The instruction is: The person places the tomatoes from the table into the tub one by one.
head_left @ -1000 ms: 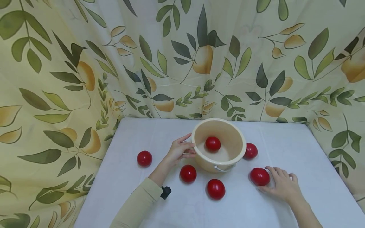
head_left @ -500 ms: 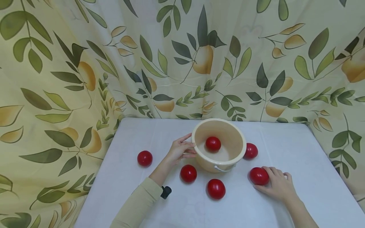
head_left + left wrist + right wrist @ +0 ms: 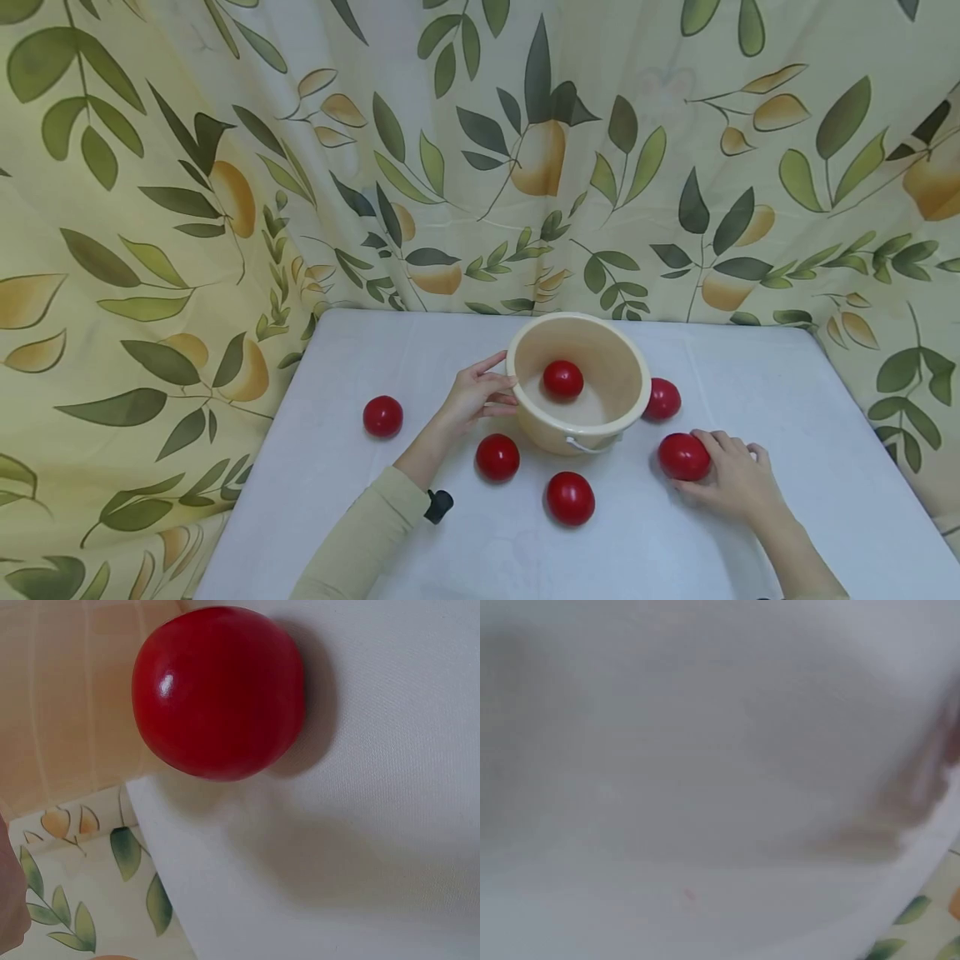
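Observation:
A cream bucket stands upright on the table, one red tomato inside it. My left hand touches the bucket's left side near the rim with extended fingers. To the right of the bucket, my right hand grips another glossy red tomato between thumb and fingers. In the left wrist view a tomato rests on the cloth beside the bucket's wall, with a bit of my left hand at the edge. The right wrist view is blurred, and the gripped tomato cannot be made out there.
More tomatoes lie around the bucket: one far left, one in front of it, one nearer me and one partly behind its right side. A white cloth covers the table. A leaf-patterned curtain hangs behind.
My right hand has closed in around its tomato, which has shifted slightly upward in the head view. The left hand and bucket have stayed in place.

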Tool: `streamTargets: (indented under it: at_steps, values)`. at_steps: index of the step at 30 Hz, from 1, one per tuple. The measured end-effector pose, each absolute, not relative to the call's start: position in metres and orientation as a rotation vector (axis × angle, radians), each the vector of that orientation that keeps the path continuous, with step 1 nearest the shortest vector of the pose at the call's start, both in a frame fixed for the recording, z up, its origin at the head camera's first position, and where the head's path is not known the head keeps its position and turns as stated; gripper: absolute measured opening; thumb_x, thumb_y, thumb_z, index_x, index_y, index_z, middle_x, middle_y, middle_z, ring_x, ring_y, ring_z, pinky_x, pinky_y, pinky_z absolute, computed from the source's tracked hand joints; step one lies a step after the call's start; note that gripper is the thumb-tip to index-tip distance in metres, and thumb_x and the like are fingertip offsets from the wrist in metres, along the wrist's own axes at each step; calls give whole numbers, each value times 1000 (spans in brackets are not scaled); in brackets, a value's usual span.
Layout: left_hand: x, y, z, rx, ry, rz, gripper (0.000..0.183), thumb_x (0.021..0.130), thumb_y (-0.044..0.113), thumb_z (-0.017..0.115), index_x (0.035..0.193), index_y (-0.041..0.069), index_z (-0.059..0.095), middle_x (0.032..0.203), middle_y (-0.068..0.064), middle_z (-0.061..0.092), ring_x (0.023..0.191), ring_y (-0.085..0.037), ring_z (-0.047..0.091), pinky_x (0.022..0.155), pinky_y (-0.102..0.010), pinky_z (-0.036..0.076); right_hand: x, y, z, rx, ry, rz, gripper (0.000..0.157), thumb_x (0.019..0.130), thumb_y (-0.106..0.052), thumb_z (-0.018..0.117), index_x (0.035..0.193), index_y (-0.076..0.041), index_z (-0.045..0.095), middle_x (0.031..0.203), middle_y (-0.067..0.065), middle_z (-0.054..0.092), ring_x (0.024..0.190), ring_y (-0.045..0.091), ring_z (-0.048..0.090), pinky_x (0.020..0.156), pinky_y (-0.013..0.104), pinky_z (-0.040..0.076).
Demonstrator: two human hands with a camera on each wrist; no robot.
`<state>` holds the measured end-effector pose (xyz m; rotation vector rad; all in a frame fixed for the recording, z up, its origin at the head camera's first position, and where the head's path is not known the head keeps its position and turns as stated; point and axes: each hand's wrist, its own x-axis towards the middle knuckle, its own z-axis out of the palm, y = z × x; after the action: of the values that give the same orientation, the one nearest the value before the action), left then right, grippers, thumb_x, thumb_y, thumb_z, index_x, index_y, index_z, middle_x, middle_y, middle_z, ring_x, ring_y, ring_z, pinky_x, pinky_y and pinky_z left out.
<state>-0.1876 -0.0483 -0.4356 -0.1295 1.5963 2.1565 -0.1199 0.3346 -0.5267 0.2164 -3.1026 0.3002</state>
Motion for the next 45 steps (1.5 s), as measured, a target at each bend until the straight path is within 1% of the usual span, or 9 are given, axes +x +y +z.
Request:
streamTargets:
  at_steps: [5, 8, 11, 15, 21, 28, 35, 40, 45]
  values:
    - [-192, -48, -444, -139, 1594, 2147, 60, 85, -1, 59, 140, 9, 37, 80, -1, 62, 60, -13, 64, 69, -39, 56, -133, 335, -491, 261, -3010, 265, 85, 50, -38, 85, 115, 0, 48, 105, 27, 50, 98, 44, 43, 82, 68, 28]
    - [-197, -48, -453, -148, 1598, 2145, 60, 85, -1, 60, 140, 10, 37, 80, -1, 62, 60, -14, 64, 68, -39, 56, -143, 334, -466, 300, -2947, 232, 85, 48, -33, 87, 115, 1, 48, 107, 29, 49, 99, 46, 42, 81, 68, 29]
    - [-199, -47, -458, -166, 1595, 2150, 61, 85, 0, 61, 140, 13, 38, 81, -1, 62, 60, -14, 64, 67, -40, 56, -155, 330, -443, 350, -2903, 197, 87, 46, -32, 88, 115, 1, 48, 108, 29, 48, 100, 46, 40, 82, 68, 29]
    - [-199, -47, -460, -179, 1593, 2163, 60, 84, 1, 62, 139, 15, 40, 82, -3, 62, 59, -14, 64, 65, -39, 56, -170, 319, -418, 422, -2864, 145, 88, 47, -33, 87, 118, 0, 48, 112, 28, 47, 103, 46, 40, 85, 67, 28]
    - [-199, -46, -459, -185, 1600, 2171, 58, 84, 0, 62, 137, 14, 43, 83, -4, 62, 59, -15, 64, 64, -38, 57, -192, 291, -395, 542, -2842, 131, 88, 49, -37, 86, 120, -3, 49, 117, 26, 47, 107, 45, 40, 88, 66, 27]
    - [-201, -46, -459, -206, 1598, 2177, 58, 83, 0, 63, 136, 14, 44, 84, -5, 63, 59, -15, 64, 62, -37, 57, -216, 245, -395, 749, -2814, 152, 86, 51, -38, 85, 122, -4, 50, 117, 21, 50, 111, 38, 42, 91, 62, 30]
    - [-200, -45, -459, -200, 1603, 2174, 58, 84, 0, 62, 137, 14, 44, 84, -5, 62, 58, -15, 64, 62, -37, 57, -236, 206, -414, 948, -2807, 173, 82, 56, -45, 81, 123, -8, 52, 116, 16, 53, 111, 33, 44, 95, 59, 30]
    - [-200, -45, -459, -212, 1613, 2156, 57, 84, 2, 63, 136, 16, 45, 85, -5, 62, 60, -14, 64, 63, -36, 57, -245, 184, -430, 1071, -2823, 130, 77, 60, -47, 79, 122, -9, 54, 118, 15, 54, 111, 31, 45, 95, 55, 33]
    - [-200, -46, -459, -208, 1619, 2144, 56, 85, 3, 62, 136, 17, 45, 86, -6, 63, 61, -15, 65, 64, -36, 57, -250, 169, -445, 1189, -2782, 71, 75, 57, -44, 82, 118, -10, 55, 111, 13, 56, 105, 30, 48, 94, 54, 36]
